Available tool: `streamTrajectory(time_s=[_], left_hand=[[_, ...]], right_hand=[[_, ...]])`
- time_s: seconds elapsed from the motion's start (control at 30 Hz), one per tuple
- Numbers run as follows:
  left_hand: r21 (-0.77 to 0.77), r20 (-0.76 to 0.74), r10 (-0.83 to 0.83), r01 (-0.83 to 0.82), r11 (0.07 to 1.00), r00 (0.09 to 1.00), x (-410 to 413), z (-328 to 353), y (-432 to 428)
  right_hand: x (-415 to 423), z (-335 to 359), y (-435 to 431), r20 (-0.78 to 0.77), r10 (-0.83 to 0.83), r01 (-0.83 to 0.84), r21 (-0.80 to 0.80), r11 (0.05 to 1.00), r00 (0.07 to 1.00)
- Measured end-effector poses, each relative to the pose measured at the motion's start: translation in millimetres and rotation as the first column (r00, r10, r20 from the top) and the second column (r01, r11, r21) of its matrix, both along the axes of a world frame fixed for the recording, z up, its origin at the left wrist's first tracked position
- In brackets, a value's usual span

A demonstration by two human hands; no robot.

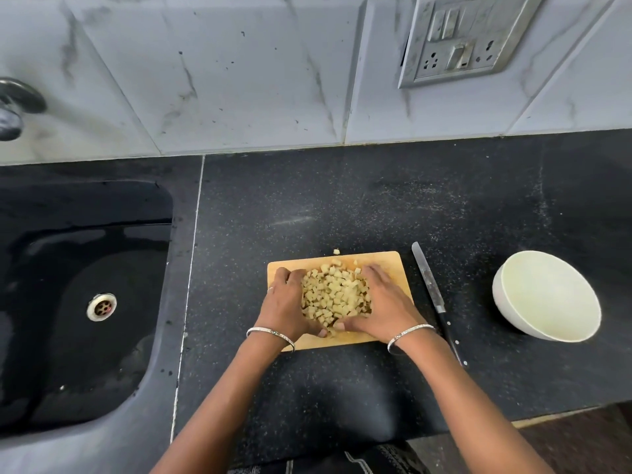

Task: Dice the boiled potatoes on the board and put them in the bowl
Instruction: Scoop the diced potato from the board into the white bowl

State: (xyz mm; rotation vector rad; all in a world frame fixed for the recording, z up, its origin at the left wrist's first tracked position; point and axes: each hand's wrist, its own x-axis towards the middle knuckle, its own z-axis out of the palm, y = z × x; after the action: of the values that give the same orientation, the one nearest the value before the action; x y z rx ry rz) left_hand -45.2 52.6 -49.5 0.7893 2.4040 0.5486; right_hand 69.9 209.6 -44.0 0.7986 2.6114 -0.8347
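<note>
- diced potato (335,292) heaped on wooden board (383,260)
- left hand (285,302) cups heap's left side, fingers curled round it
- right hand (383,302) likewise on right side
- knife (432,289) just right of board; white bowl (550,295) beyond, apart

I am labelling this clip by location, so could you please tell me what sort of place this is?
Most likely a home kitchen: a black sink sits in a dark counter, and a cutting board of diced potato lies beside a knife.
</note>
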Motion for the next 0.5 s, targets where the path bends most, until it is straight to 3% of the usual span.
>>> streamTrajectory(time_s=[0.27, 0.4, 0.5], left_hand=[[0.081, 0.038, -0.020, 0.016, 0.997, 0.999, 0.2, 0.5, 8.0], [0.135, 0.100, -0.018, 0.005, 0.991, 0.995, -3.6, 1.0, 5.7], [0.145, 0.093, 0.001, -0.015, 0.989, 0.996, -10.1, 3.4, -2.4]], right_hand=[[3.8, 1.0, -14.1, -0.144, 0.061, -0.054, 0.052, 0.997, 0.988], [9.0, 12.2, 6.4, -0.204, 0.008, -0.013, -0.021, 1.000, 0.979], [10.5, 17.9, 24.9, -0.150, -0.049, 0.050, 0.006, 0.999, 0.987]])
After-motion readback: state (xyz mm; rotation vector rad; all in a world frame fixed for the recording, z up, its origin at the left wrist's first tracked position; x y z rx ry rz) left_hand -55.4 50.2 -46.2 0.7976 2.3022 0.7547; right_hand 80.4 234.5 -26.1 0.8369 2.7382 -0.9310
